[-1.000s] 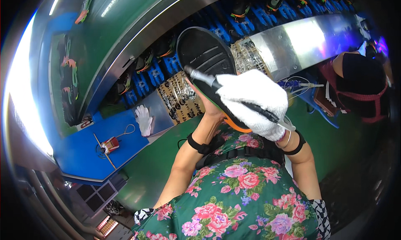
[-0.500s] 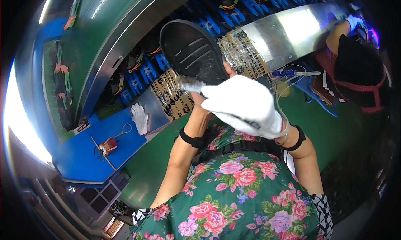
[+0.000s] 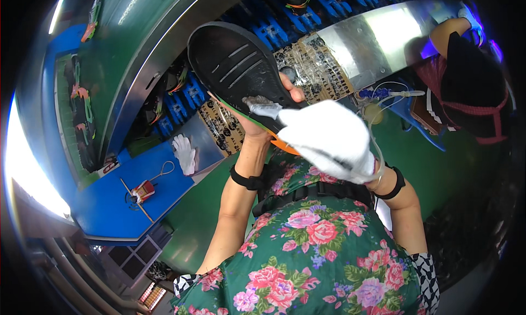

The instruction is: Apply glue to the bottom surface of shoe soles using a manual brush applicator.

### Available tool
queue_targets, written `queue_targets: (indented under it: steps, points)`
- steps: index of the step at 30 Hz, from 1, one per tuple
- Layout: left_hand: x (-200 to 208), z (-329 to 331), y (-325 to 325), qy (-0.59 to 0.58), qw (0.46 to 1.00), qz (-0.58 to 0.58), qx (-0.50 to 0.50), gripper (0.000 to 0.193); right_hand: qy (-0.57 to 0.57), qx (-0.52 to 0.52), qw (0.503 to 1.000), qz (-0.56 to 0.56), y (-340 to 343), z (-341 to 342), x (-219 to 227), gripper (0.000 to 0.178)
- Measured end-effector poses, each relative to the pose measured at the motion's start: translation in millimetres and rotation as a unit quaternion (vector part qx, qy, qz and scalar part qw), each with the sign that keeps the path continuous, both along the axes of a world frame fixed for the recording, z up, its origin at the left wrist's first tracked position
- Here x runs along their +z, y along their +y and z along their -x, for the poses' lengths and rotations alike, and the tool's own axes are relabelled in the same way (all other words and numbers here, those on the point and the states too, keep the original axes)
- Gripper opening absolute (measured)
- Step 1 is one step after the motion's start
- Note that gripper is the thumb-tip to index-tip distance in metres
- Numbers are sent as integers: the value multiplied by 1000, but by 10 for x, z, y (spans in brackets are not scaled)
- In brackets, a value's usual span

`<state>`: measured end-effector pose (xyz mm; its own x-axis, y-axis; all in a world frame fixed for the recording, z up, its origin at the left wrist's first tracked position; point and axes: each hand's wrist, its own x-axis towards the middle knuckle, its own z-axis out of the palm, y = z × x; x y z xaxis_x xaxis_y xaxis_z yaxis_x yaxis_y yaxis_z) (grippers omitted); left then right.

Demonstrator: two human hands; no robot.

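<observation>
My bare left hand point(image 3: 251, 126) is closed round a black shoe sole point(image 3: 233, 60) from beneath, its fingertips curling over the right edge. The sole tilts up and away to the left, and grooves cross its broad end. Green and orange show along its near edge. My right hand point(image 3: 329, 139), in a white glove, grips a small brush point(image 3: 262, 105) whose bristles lie over the sole's middle; whether they press on it I cannot tell. Most of the brush's handle is hidden in the glove. A thin clear tube point(image 3: 378, 148) passes by my right wrist.
Ahead runs a conveyor line with blue holders point(image 3: 268, 32) carrying shoe parts, edged by metal and taped cardboard point(image 3: 315, 68). A blue table point(image 3: 120, 205) at left bears a red-wrapped tool point(image 3: 142, 192); a white glove point(image 3: 184, 153) lies nearby. A co-worker's arm point(image 3: 446, 35) reaches in at right.
The sole has shifted left and turned, so its green and orange edge now shows. My gloved hand has moved slightly right and down, with the brush farther right along the sole.
</observation>
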<state>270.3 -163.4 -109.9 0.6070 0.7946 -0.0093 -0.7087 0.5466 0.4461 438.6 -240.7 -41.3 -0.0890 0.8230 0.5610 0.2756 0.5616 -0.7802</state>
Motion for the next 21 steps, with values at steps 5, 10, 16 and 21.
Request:
queue_targets:
  steps: [5, 10, 16, 21]
  points:
    - [139, -43, 34, -13, 1000, 5, 22, 78, 45, 45, 997, 39, -14, -14, 2, 29]
    - [96, -13, 116, 14, 995, -74, 68, 85, -33, 24, 999, -6, -40, -37, -19, 26]
    - [60, 1, 193, -27, 994, -60, 88, 103, 90, 8, 992, 85, -41, -40, -15, 24]
    - [147, -16, 187, 1, 992, -53, 112, 80, 43, 17, 996, 70, -38, -18, -11, 23]
